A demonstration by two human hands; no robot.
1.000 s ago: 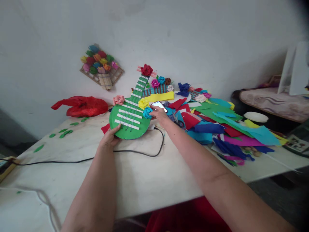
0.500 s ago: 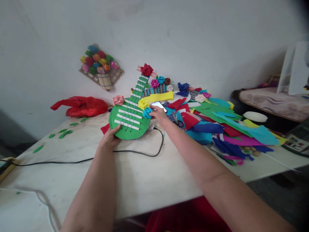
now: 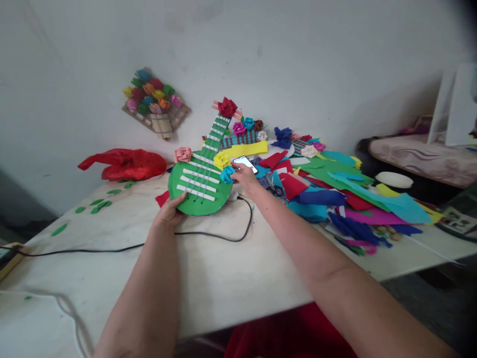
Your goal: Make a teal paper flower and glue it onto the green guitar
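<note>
Now, left hand [image 3: 168,213] grips bottom edge of green paper guitar [image 3: 199,185], propped on table [image 3: 208,278] w/ neck up. Right hand [image 3: 244,176], fingers curled, holds phone [image 3: 245,163] beside it; paper scraps [image 3: 335,194] at right.

I see plain whitish wall [image 3: 298,54] behind white table [image 3: 223,278], faint stains on it. Flower plaque [image 3: 156,102] hangs on wall above table's far left. Right of table: low bed with patterned cover [image 3: 425,159], white frame [image 3: 456,104] standing on it. Dark floor [image 3: 428,303] below table's right edge. Soft, even light.
</note>
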